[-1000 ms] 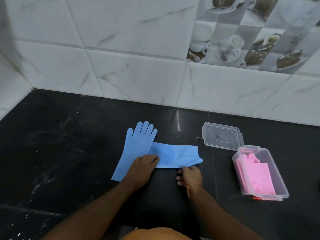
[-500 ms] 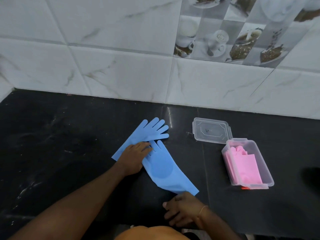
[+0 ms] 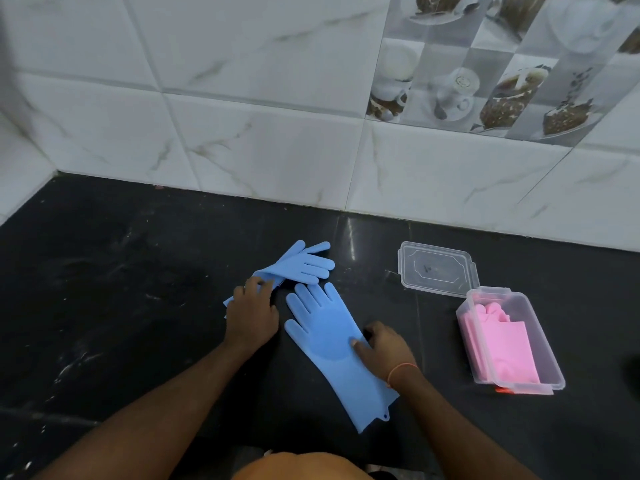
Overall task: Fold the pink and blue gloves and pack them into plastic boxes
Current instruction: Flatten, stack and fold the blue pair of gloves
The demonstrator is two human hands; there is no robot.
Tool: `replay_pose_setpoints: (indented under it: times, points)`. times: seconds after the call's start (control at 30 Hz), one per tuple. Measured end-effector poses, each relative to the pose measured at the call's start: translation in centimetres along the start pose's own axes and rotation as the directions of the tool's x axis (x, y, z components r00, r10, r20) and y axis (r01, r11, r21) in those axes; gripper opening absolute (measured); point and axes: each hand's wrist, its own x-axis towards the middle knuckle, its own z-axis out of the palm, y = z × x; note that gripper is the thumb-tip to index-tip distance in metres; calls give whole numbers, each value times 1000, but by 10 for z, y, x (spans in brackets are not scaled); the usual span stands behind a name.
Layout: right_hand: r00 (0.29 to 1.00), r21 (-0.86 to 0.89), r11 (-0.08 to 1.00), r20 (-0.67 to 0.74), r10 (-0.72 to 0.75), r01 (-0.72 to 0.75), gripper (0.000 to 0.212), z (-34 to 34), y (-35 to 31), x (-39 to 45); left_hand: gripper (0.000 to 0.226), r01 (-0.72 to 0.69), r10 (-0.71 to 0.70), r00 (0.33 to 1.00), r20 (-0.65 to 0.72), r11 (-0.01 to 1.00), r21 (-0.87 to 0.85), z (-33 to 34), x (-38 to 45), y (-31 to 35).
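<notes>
Two blue gloves lie on the black counter [image 3: 138, 306]. The nearer blue glove [image 3: 332, 341] lies flat, fingers pointing away, cuff toward the person. The right hand [image 3: 382, 348] rests on its right edge with the thumb pressing the palm area, probably to pin it flat for folding; its grip is not clenched round anything I can see. The farther blue glove [image 3: 301, 265] lies just beyond, partly lifted along one edge. The left hand [image 3: 251, 313] covers its cuff end, fingers curled on the rubber, seemingly grasping it to move or fold it. To the right, well apart, the pink gloves [image 3: 498, 344] already sit folded in an open plastic box [image 3: 540, 327], its lid [image 3: 438, 268] lying beside it. No second box is visible. Nothing blocks the folding.
</notes>
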Motion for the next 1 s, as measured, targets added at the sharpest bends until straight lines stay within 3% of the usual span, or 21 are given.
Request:
replay_pose_setpoints:
  times: [0.1,0.23,0.33,0.57,1.0]
  points:
    - [999,52,999,-35,9,-7,50,9,-12,7,44,-165,167,985,-51,986,26,8,-27,13]
    - [998,157,986,-30,-48,52,41,16,-24,16,73,-210,208,973,98,978,9,35,-57,33]
    - [997,183,980,-48,-68,76,26,22,-23,16,83,-243,238,963,126,970,20,48,-65,48]
    - [989,312,950,-141,51,-4,19,11,16,10,83,-351,347,913,213,936,-22,58,-45,83]
    - [942,300,937,-223,251,-179,24,-35,106,1,80,-573,580,757,300,810,-122,76,-15,179]
